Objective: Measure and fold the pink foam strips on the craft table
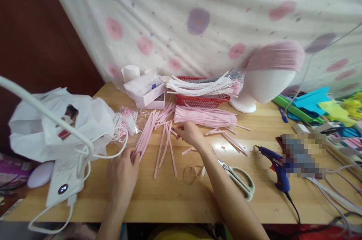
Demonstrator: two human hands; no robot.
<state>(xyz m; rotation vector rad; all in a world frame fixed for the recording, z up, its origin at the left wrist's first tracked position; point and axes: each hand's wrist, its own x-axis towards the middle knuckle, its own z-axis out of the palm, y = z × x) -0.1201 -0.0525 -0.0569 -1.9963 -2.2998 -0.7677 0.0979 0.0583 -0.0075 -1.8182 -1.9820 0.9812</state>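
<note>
Wooden surface (169, 206), flowered curtain (169, 14) hanging behind its back edge; that's my feed. Closest to the front-left corner I log a white device (66, 179) with a lit round display, cable plugged in. The left hand (124, 166) is in from the front edge, left of the middle, thumb and fingers bent on the near ends of some loose pink strips (145, 134). Touching them, yes; whether it grips them, I can't tell. Scissors (231, 174) lie just beside the right forearm, toward the front edge. A thin tan band (184, 175) lies between the two forearms. A blue glue gun (282, 178) lies nearer the right edge, nozzle pointing left.

The right hand (190, 133) reaches further in, fingers curled, tips right at the upper ends of more loose strips in mid-surface. I can't tell if it pinches one. Just beyond it, a thick pink bundle (205, 116) lies lengthwise, parallel to the back edge.

A white bag (42, 125) fills the left edge, with a clear packet of beads (118, 123) beside it. Toward the back edge: white box (145, 89), red basket (198, 101) topped with white strips (195, 86), then a white display head (266, 85) wearing a pink covering (277, 56).
</note>
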